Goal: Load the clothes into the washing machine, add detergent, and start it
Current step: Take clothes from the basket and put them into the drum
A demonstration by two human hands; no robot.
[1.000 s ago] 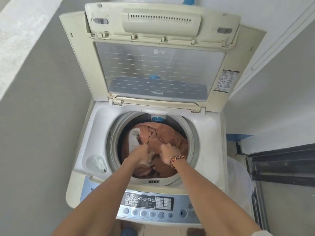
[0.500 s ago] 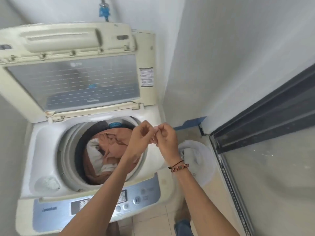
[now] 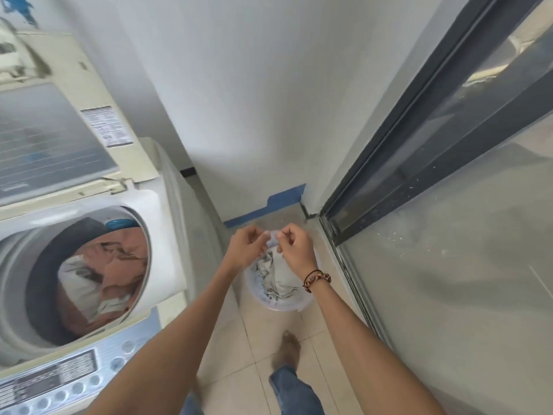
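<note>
Left hand (image 3: 245, 245) and right hand (image 3: 294, 245) meet at centre, fingers curled, both pinching a small pale scrap (image 3: 273, 239); what it is cannot be told. Below them at 6 o'clock sits the basket (image 3: 281, 307) of clothes. The washer (image 3: 161, 223), lid up and holding clothes (image 3: 101, 280), stands at 9 o'clock.

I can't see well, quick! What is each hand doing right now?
Left hand: fingers pinch a small pale scrap; what it is cannot be told.
Right hand: fingers pinch the same scrap from the other side.
</note>
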